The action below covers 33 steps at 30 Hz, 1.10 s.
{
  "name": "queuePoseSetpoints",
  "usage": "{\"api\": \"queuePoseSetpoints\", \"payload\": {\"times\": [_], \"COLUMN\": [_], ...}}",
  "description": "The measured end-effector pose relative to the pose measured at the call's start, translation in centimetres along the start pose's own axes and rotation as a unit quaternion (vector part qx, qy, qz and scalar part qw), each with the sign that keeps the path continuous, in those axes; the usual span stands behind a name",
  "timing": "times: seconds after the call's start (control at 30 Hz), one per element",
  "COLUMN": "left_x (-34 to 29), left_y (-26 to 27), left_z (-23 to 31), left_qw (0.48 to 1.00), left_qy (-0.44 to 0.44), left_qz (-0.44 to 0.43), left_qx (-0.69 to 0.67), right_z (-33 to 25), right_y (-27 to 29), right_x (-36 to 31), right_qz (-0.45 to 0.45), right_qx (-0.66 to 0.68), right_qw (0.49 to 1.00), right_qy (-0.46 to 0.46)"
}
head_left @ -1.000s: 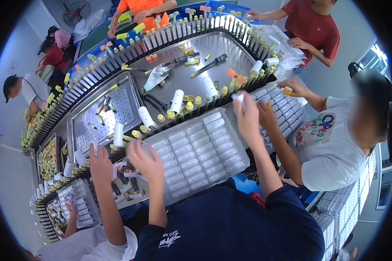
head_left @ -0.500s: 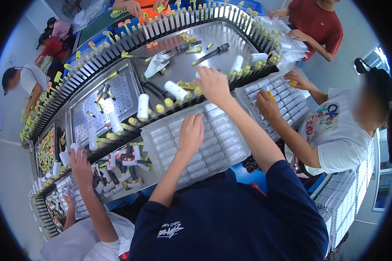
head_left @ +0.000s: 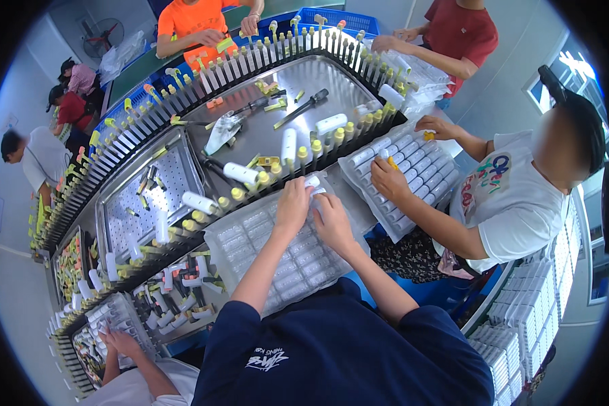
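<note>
Both our hands are at the far edge of a see-through plastic tray, just right of its middle — L hand and R hand side by side, nearly touching. Fingers curl in at a white tube by that edge; tips mostly hidden, so can't tell if either grips it or only presses.

Room's tight fwd: a row of yellow-tipped pegs runs just past the tray rim, w/ white sleeves on or leaning over some. Beyond it, a steel pan w/ a pale glove and black tools — lots of metal showing around them.

R side: narrow strip of tabletop, then a co-worker's tube tray, w/ the co-worker's hand over its L part. L side: loose white & yellow parts lie near our tray's edge. Near edge sits close to our dark shirt, forearms crossing over the tray.
</note>
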State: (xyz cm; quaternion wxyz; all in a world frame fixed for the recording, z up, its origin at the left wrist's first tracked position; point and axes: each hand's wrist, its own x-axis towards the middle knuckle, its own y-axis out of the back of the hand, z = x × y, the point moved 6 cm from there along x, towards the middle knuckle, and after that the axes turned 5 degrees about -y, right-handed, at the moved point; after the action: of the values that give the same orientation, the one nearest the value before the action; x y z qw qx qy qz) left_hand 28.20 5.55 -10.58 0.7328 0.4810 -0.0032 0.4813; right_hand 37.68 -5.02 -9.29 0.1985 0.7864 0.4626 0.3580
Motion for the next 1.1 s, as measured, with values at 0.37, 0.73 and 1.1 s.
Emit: {"api": "queuePoseSetpoints", "payload": {"times": [0.37,0.73,1.1], "left_x": [6.6,14.5,9.7], "left_y": [9.4,7.9,10.4], "left_z": [9.4,3.4,0.7], "left_qw": [0.984,0.995,0.973], "left_qy": [-0.025,-0.032,-0.02], "left_qz": [0.047,0.053,-0.069], "left_qx": [-0.17,0.078,0.218], "right_z": [1.2,-1.7,-0.6], "right_y": [-4.2,1.8,4.6], "right_x": [3.4,4.1,3.9], "right_qz": [-0.122,-0.062,-0.036], "right_qx": [-0.163,0.008,0.178], "right_qw": [0.979,0.998,0.971], "right_qy": [0.007,0.0,-0.156]}}
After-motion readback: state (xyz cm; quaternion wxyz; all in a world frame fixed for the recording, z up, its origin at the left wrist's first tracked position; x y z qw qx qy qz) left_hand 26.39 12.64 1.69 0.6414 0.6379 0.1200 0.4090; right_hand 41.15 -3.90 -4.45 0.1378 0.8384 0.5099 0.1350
